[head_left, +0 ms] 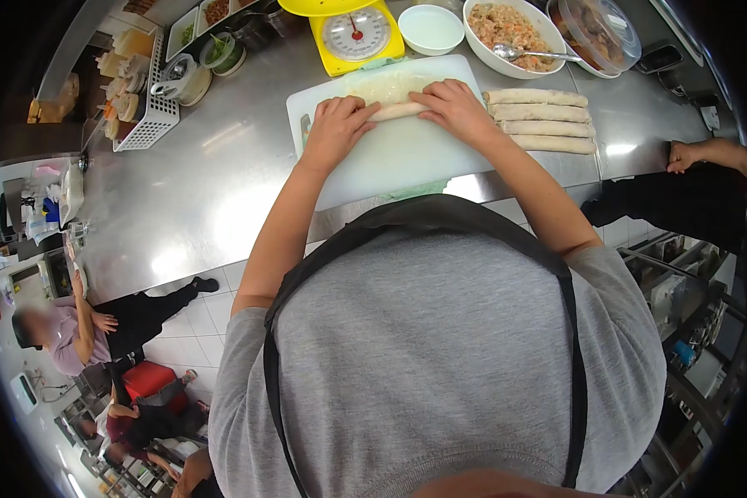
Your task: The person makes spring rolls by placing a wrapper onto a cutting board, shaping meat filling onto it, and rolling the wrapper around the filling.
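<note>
A long pale filled roll lies across the white cutting board. Curled over its left end are the fingers of my left hand, and my right hand grips its right end the same way. Beyond the roll, a thin, pale, translucent wrapper sheet spreads flat on the board. Several finished rolls are lined up side by side to the right of the board, near my right wrist. My fingertips partly cover the ends of the roll I hold.
Behind the board stand a yellow kitchen scale, a white bowl and a bowl of filling with a spoon. A lidded container is at right. Bottles fill a white basket at left. Other people stand left and right.
</note>
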The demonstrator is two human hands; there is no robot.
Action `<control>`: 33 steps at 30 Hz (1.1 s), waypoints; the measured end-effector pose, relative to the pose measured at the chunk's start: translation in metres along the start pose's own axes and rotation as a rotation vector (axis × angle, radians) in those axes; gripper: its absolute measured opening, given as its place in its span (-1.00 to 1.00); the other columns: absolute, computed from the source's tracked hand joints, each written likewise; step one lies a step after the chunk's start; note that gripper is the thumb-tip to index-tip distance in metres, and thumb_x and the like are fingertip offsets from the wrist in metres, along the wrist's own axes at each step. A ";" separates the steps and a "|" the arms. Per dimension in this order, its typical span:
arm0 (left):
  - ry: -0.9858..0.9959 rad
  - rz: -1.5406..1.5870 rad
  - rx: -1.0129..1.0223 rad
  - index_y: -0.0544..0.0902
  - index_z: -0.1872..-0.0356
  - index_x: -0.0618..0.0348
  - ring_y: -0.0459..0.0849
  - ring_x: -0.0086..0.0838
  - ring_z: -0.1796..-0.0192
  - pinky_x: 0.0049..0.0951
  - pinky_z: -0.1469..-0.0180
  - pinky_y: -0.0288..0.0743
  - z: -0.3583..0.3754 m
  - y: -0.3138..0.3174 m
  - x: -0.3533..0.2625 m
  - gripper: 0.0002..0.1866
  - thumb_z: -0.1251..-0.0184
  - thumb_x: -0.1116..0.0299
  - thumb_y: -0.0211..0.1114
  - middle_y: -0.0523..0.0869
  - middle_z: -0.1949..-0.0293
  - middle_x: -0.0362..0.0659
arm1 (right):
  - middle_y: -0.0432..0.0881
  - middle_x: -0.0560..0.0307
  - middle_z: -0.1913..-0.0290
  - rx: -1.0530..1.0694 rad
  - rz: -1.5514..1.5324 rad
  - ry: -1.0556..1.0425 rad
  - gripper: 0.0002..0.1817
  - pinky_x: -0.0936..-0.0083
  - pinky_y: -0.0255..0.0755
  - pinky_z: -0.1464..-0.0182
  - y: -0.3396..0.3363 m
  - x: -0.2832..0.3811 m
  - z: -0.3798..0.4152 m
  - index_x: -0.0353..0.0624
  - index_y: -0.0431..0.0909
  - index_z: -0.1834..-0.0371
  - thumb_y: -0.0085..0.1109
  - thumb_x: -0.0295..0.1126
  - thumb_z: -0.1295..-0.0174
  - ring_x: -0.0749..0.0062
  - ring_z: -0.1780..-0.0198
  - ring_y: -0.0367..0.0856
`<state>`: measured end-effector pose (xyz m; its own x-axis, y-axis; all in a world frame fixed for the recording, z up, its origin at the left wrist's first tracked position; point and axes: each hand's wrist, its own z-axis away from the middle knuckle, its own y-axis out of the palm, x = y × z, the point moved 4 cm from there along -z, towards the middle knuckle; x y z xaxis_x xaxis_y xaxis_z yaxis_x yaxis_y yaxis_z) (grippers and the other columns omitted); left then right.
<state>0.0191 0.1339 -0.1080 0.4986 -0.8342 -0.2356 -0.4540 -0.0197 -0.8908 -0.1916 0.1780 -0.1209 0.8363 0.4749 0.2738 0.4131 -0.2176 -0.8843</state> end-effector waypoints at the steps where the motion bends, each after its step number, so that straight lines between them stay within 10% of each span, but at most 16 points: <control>1: 0.021 -0.003 -0.016 0.63 -0.01 -0.05 0.53 -0.41 0.10 -0.30 -0.10 0.30 0.002 -0.001 0.001 -0.65 -0.16 0.26 0.30 0.59 0.17 -0.27 | 0.51 0.29 0.15 -0.009 0.005 0.002 -0.64 0.34 0.29 -0.13 0.000 -0.004 0.004 0.08 0.54 -0.04 0.19 -0.20 -0.15 0.35 0.04 0.44; 16: -0.325 0.208 -0.098 0.67 0.19 0.04 0.51 -0.40 0.07 -0.34 -0.01 0.27 0.030 -0.009 0.044 -0.82 -0.22 0.29 0.27 0.61 0.19 -0.27 | 0.51 0.11 0.18 -0.003 -0.088 0.122 -0.62 0.36 0.37 0.01 -0.018 -0.034 0.018 -0.05 0.55 -0.09 0.19 -0.37 -0.16 0.21 0.11 0.47; 25: -0.019 0.003 -0.096 0.59 0.16 0.05 0.54 -0.31 0.05 -0.30 -0.09 0.30 0.024 -0.015 0.026 -0.81 -0.19 0.42 0.26 0.62 0.12 -0.23 | 0.51 0.20 0.11 -0.057 0.008 -0.036 -0.68 0.32 0.36 -0.06 -0.024 -0.012 0.009 0.01 0.54 0.01 0.21 -0.37 -0.13 0.25 0.04 0.47; 33: -0.229 0.212 -0.044 0.66 0.26 0.07 0.58 -0.36 0.13 -0.37 -0.07 0.30 0.016 -0.013 0.049 -0.86 -0.16 0.35 0.32 0.65 0.24 -0.22 | 0.53 0.15 0.25 -0.063 -0.185 0.041 -0.78 0.40 0.44 0.06 -0.019 -0.031 0.000 -0.06 0.62 0.12 0.20 -0.35 -0.16 0.25 0.14 0.51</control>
<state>0.0611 0.1024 -0.1137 0.5405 -0.6762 -0.5006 -0.5951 0.1134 -0.7956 -0.2253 0.1673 -0.1129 0.7574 0.4773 0.4455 0.5818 -0.1836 -0.7924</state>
